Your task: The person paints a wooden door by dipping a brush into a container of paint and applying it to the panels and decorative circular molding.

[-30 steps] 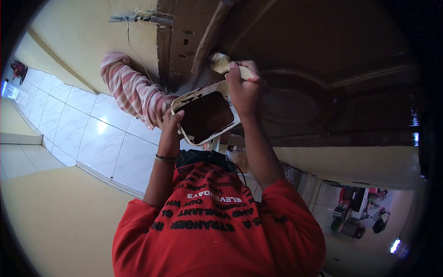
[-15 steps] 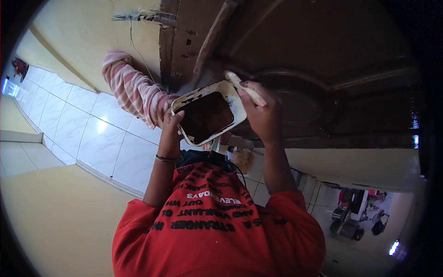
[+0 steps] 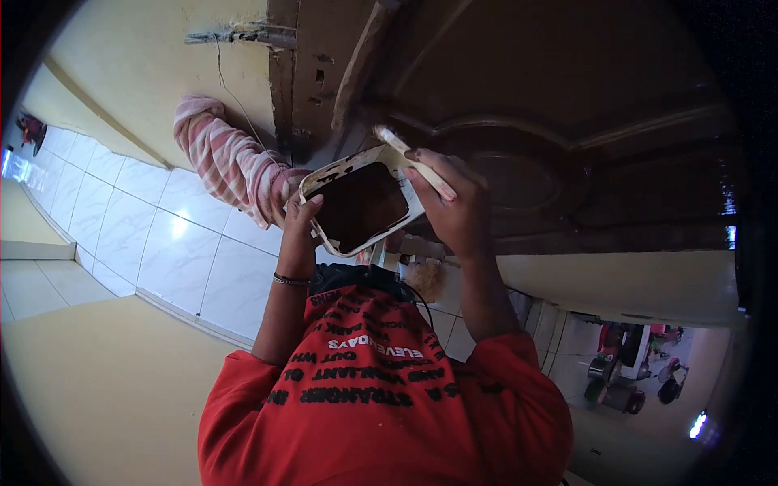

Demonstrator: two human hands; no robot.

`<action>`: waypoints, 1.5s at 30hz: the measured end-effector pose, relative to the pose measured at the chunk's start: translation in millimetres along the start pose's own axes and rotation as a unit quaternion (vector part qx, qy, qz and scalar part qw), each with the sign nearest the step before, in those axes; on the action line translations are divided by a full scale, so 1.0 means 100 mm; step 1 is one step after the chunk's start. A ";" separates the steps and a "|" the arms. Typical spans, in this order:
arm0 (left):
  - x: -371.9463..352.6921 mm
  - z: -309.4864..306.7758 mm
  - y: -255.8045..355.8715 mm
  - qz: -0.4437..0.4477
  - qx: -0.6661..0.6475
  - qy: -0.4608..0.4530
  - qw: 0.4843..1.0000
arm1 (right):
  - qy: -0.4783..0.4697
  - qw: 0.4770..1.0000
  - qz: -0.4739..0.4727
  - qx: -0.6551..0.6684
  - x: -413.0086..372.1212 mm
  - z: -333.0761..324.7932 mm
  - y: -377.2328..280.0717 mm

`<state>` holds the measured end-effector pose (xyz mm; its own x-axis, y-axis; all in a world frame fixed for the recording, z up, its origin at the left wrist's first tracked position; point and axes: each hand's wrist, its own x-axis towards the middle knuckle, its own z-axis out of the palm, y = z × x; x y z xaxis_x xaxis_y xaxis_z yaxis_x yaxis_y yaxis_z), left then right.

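Note:
My left hand [image 3: 300, 223] grips the left rim of a pale rectangular tub [image 3: 415, 212], thumb over the edge. Dark brown paint [image 3: 362, 206] lies in the tub, with smears on its inner walls. In my right hand [image 3: 451, 190] is a paintbrush [image 3: 417, 164], its pale handle slanting down to the right. The brush's far end points up and left, just above the tub's upper right corner, close to the dark brown panelled door [image 3: 519, 178]. Glossy raised moulding curves across that door.
A pink-and-white striped towel [image 3: 227, 158] is bundled left of the tub, by the door edge. A thin wire hangs from a bar [image 3: 243, 35] on the wall. White tiles [image 3: 174, 235] cover the floor; pots [image 3: 616, 395] stand far right.
My right hand and the paintbrush have shifted slightly left, and the brush now lies more slanted over the tub's corner. My left hand keeps its hold on the tub.

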<state>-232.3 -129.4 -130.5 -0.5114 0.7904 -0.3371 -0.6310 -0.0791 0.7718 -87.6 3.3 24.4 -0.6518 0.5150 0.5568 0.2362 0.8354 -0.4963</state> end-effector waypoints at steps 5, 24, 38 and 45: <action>0.02 -0.05 -0.06 -0.004 -0.004 0.002 1.000 | -0.023 0.993 -0.108 -0.052 0.21 0.15 0.19; -0.02 -0.03 -0.05 -0.003 -0.018 -0.014 1.000 | -0.042 0.983 -0.063 -0.166 0.21 0.10 0.11; -0.09 0.00 -0.02 0.003 -0.004 -0.030 1.000 | 0.245 0.893 0.169 0.339 0.15 0.75 0.26; -0.10 -0.02 0.01 0.003 -0.022 -0.043 0.999 | 0.316 0.889 0.115 0.312 -0.01 0.91 0.26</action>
<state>-229.6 -138.8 -127.3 -0.4646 0.8392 -0.2827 -0.6539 -0.1099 0.7485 -146.3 6.8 -50.1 -0.0575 0.8280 0.5578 -0.2637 0.5263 -0.8084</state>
